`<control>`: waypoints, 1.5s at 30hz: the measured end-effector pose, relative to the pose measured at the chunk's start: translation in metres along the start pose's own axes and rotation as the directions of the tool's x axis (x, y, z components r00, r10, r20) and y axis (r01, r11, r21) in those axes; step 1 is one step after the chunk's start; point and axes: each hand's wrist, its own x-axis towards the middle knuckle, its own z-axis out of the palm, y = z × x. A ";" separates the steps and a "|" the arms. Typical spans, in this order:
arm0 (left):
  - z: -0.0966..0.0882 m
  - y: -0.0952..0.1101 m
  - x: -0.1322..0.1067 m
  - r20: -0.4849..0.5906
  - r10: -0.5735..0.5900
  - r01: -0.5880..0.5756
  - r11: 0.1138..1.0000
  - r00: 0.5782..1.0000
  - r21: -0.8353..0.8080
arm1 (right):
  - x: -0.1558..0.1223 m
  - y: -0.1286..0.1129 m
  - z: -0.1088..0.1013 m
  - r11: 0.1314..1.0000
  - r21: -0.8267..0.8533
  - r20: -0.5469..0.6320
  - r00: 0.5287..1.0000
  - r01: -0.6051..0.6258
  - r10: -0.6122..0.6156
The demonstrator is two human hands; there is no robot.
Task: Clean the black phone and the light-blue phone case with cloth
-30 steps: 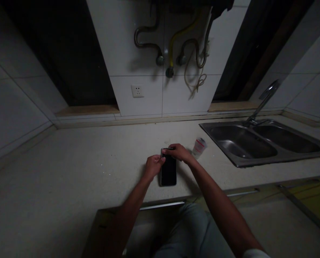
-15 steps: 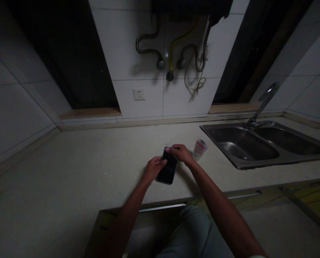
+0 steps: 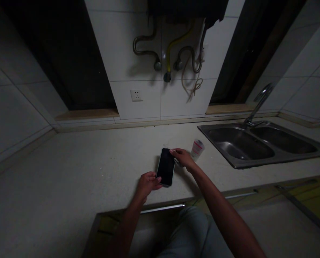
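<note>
A black phone (image 3: pixel 165 166) lies screen up on the pale countertop (image 3: pixel 81 168), near its front edge. My left hand (image 3: pixel 146 184) grips the phone's near left corner with curled fingers. My right hand (image 3: pixel 182 157) pinches the phone's far right corner, where something thin and pale shows at the fingertips; I cannot make out what it is. Just right of my right hand stands a small white container with a red label (image 3: pixel 197 149).
A steel double sink (image 3: pixel 256 143) with a tap (image 3: pixel 258 102) fills the right of the counter. A wall socket (image 3: pixel 136 95) and hanging pipes and hoses (image 3: pixel 173 53) are on the tiled wall behind. A drawer handle (image 3: pixel 162 208) runs below the counter edge.
My left hand slid from the phone's far end to its near left corner. The phone turned slightly and shifted. My right hand stayed at the far corner.
</note>
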 end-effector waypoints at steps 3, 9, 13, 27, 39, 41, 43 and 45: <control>0.002 -0.001 0.001 -0.027 -0.015 0.014 1.000 1.000 -0.021 | -0.005 0.018 -0.001 0.999 -0.052 0.068 0.998 -0.009 0.012; 0.005 -0.002 0.007 -0.050 -0.022 0.022 1.000 0.999 -0.002 | -0.011 0.052 0.012 0.965 -0.262 0.183 0.982 -0.003 0.053; 0.005 -0.001 0.012 0.034 -0.026 0.020 0.987 0.999 0.160 | -0.011 0.054 0.013 0.909 -0.414 0.182 0.983 0.047 0.032; 0.013 0.008 0.014 0.113 -0.001 -0.066 0.805 0.994 0.590 | -0.019 0.026 0.009 0.749 -0.662 0.112 0.993 0.040 0.046; 0.010 0.001 0.018 0.041 0.126 -0.123 0.767 0.991 0.629 | -0.020 0.027 0.012 0.614 -0.787 0.104 0.994 0.059 0.038; 0.006 -0.002 0.018 0.044 0.137 -0.135 0.773 0.990 0.620 | -0.025 0.030 0.009 0.641 -0.765 0.079 0.997 0.067 -0.009; 0.001 -0.005 0.016 0.041 0.134 -0.132 0.792 0.990 0.596 | -0.034 0.034 0.003 0.632 -0.775 -0.034 0.997 0.018 -0.069; -0.006 -0.006 0.011 0.025 0.116 -0.110 0.833 0.993 0.542 | -0.045 0.037 -0.002 0.589 -0.807 -0.130 0.982 -0.025 -0.136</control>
